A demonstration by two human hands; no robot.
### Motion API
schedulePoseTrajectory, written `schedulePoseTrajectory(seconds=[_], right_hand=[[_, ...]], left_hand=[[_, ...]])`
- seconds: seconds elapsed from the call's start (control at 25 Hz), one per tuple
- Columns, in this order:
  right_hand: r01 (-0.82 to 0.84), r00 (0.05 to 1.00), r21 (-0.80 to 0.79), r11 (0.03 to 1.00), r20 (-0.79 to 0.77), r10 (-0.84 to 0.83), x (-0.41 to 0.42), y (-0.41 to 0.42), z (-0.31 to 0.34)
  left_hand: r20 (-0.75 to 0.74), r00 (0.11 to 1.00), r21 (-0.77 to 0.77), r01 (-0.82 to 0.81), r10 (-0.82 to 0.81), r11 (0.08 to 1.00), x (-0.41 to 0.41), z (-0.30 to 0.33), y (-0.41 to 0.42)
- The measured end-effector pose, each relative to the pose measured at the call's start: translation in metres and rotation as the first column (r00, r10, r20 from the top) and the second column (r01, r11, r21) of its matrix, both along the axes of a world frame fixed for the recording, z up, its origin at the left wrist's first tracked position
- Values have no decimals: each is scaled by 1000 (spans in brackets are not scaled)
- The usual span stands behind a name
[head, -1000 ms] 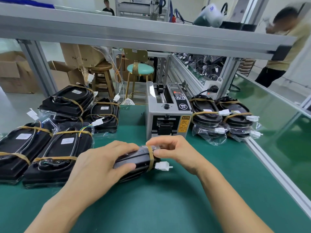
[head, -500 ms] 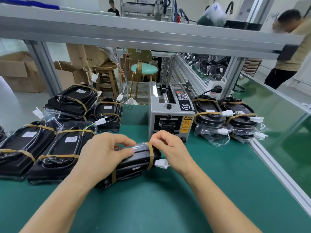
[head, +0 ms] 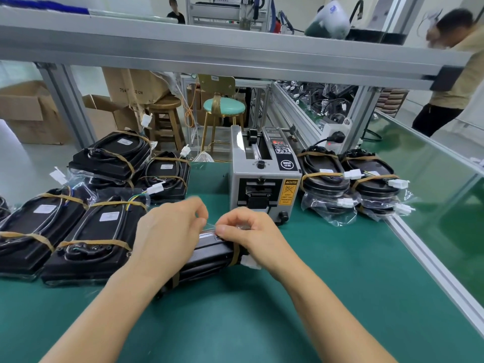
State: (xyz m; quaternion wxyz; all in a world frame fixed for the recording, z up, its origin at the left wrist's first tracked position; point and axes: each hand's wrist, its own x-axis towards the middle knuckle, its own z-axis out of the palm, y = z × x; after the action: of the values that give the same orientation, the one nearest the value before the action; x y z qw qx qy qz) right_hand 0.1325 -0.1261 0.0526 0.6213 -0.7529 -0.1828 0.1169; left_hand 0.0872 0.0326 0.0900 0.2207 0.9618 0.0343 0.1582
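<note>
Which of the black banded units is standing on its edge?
The black unit in front of the tape dispenser. It stands on its edge while the left hand and right hand pinch its clear film; the others lie flat.

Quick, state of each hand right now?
Left hand: fingers curled, pinching a clear film over the black unit.
Right hand: fingers curled, pinching the same clear film.

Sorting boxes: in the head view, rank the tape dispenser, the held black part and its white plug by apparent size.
Tape dispenser
Black part, half covered and nearer, so unsure
White plug, smallest
</note>
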Motion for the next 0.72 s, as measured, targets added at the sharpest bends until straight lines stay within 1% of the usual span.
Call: schedulePoseTrajectory(seconds=[0.08,0.12,0.16,0.24,0.32,0.44,0.52,0.56,0.64,0.72], right_hand=[[10,994,10,1000,-112,-9,2,3,3],[18,991,-5,1000,-134,-18,2,4,4],[31,990,-26,999,-140,-35,3,6,5],[56,988,-71,996,-139,-66,5,8,5],[65,988,-107,992,-132,-79,8,10,6],[133,984,-113,985,-100,-145,7,14,2],[255,960,-61,965,-106,-260,4,10,-4],[350,928,-27,937,-126,-350,4,4,-9],[555,823,20,832,-163,-545,8,-11,-15],[681,726,68,729,-197,-659,16,-22,-16]], left_hand=[[20,998,-91,67,-65,994,-3,-1,4],[35,993,-110,120,-117,987,-7,0,6],[32,984,-87,175,-173,981,-12,0,7],[41,973,21,225,-225,974,-20,-2,6],[123,971,43,200,-204,979,-22,-2,5],[174,973,27,152,-154,988,-17,0,4],[177,973,42,143,-149,989,-16,-1,5],[159,977,28,142,-145,989,-17,-3,5],[113,982,10,150,-151,989,-23,-5,7],[58,983,56,170,-174,984,-30,-6,8]])
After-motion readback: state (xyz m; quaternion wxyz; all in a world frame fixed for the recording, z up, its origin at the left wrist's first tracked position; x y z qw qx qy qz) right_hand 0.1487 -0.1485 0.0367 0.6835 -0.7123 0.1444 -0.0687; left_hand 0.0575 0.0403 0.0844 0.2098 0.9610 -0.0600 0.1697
